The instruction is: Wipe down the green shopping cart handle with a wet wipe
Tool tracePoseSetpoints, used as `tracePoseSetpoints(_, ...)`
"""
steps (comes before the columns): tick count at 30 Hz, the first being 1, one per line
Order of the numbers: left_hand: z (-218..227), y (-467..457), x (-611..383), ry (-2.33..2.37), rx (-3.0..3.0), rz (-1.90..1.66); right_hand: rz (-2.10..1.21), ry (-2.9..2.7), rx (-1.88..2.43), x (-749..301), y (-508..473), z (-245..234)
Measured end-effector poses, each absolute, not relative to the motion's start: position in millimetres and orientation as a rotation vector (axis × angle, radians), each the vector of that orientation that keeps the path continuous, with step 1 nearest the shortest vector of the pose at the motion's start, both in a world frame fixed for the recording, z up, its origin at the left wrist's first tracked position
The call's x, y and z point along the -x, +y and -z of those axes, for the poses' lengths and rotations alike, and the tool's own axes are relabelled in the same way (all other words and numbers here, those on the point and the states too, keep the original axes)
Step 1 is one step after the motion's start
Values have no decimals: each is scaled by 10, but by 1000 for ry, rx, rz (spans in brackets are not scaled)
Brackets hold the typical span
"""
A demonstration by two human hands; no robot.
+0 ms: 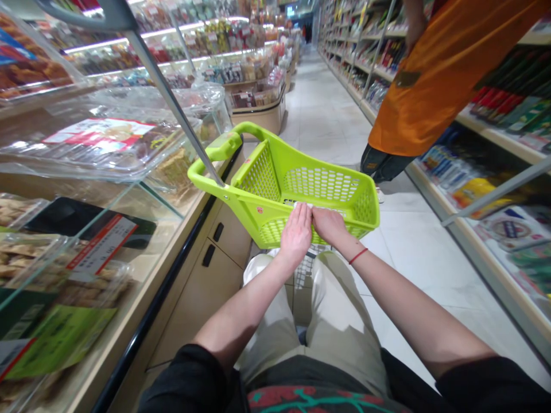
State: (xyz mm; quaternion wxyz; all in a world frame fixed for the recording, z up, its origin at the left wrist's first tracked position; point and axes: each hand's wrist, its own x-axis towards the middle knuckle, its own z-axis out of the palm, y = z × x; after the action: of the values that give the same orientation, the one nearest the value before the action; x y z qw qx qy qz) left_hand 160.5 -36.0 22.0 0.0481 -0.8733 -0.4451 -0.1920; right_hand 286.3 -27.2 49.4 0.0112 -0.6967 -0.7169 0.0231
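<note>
A lime-green shopping basket (pixel 350 180) with perforated walls stands before my knees, its handle at the far left. My left hand (pixel 296 231) lies over the basket's near rim, fingers straight and together. A bit of white material (pixel 302 204), perhaps a tissue or wipe, peeks out beyond these fingertips. Right beside it, my right hand (pixel 330 225) is curled over the same rim, with its fingertips hidden. The two hands touch or nearly touch. Through the basket's open top I see no goods, though part of its floor is hidden.
Along the left runs a wooden display counter (pixel 224 241) with glass panels and packed foods (pixel 107 137). A grey metal pole (pixel 172 97) slants across the basket's handle. A person in an orange apron (pixel 422 86) stands ahead right, beside stocked shelves (pixel 495 135). A tiled aisle (pixel 310 103) leads away.
</note>
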Motion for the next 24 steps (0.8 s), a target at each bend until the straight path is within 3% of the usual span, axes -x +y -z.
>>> tracePoseSetpoints(12,-682,-42,-803,-1638,2387,575,112,-2296,2089,-3164,-383,-572)
tracePoseSetpoints(24,-208,-355,-1862,-1378,2641,598,-151,-2123,2345,-3470,-481,-431)
